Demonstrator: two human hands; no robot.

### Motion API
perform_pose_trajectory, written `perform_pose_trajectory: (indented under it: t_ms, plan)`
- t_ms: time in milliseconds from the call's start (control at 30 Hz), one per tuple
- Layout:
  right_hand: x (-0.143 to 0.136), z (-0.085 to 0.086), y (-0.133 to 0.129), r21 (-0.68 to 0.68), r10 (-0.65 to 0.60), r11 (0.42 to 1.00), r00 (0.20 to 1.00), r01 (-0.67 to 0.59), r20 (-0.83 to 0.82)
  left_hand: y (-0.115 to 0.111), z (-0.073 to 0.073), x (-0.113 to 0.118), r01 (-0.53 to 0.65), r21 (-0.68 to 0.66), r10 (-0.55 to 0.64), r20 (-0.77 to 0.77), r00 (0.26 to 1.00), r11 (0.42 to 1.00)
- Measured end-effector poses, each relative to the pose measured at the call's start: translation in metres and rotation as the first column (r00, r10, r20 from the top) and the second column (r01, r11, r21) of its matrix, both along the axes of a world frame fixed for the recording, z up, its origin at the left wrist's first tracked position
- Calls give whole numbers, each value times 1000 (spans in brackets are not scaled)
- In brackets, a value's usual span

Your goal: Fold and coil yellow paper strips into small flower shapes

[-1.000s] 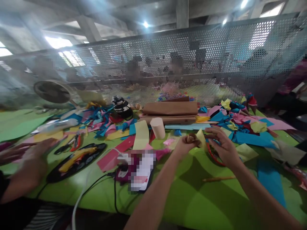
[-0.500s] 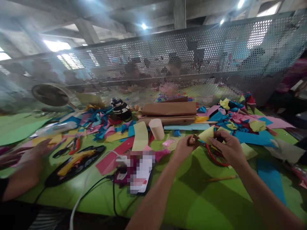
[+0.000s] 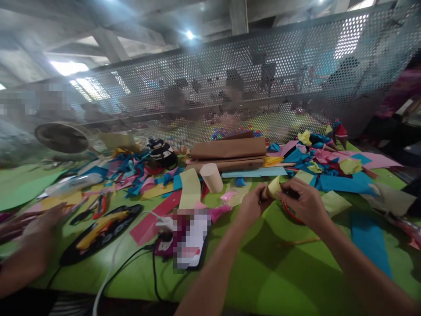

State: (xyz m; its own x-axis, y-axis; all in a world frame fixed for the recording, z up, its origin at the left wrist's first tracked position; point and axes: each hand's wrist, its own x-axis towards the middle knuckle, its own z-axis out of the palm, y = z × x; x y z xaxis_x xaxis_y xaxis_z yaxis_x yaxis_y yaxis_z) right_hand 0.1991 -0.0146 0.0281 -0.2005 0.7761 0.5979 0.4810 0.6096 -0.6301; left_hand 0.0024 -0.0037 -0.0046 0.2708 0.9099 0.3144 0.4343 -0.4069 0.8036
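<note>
Hands meet above the green counter (image 3: 263, 272), a little right of the middle. The left hand (image 3: 251, 204) has its fingers closed on a small brown piece (image 3: 264, 193) that shows at its fingertips. The right hand (image 3: 304, 204) pinches a pale yellow paper piece (image 3: 274, 187), curled over against the brown piece, so both hands hold the same small bundle just above the counter. Under the right hand a red loop (image 3: 291, 214) lies on the counter, partly hidden by the palm; what it belongs to cannot be told. A thin wooden stick (image 3: 304, 240) lies near the right forearm.

Beyond the hands stand a cream paper cup on its side (image 3: 211, 177) and a brown paper roll (image 3: 228, 148), with heaps of blue, pink and yellow paper scraps (image 3: 329, 169) spread to either side. A blue paper sheet (image 3: 370, 239) lies flat to the right. To the left, a yellow glue gun (image 3: 100, 224) rests on a black tray (image 3: 70, 252), with scissors (image 3: 94, 206) just behind it and cables (image 3: 131, 256) running toward the near edge. Another person's hand (image 3: 41, 224), blurred, rests at the far left. A perforated metal screen (image 3: 296, 74) closes the back of the counter.
</note>
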Motion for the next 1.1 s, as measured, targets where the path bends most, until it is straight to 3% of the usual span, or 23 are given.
perform_pose_trajectory:
  t_ms: [233,367,533,900,1100]
  plan:
    - [-4,5,-3,-8,148,989,988,-148,-44,-4,0,3,136,-99,-131,60,990,986]
    - [-4,8,-4,-6,208,978,975,-210,-73,-8,5,8,280,-221,-219,263,939,934]
    - [-4,12,-6,-53,260,962,956,-269,-133,-9,5,12,387,-320,-204,482,852,865]
    - [-4,19,-10,-100,328,935,936,-341,-127,-9,10,8,391,-300,-221,471,854,870]
    - [-4,21,-12,-103,296,946,948,-308,-120,-12,14,3,394,-331,-185,516,837,857]
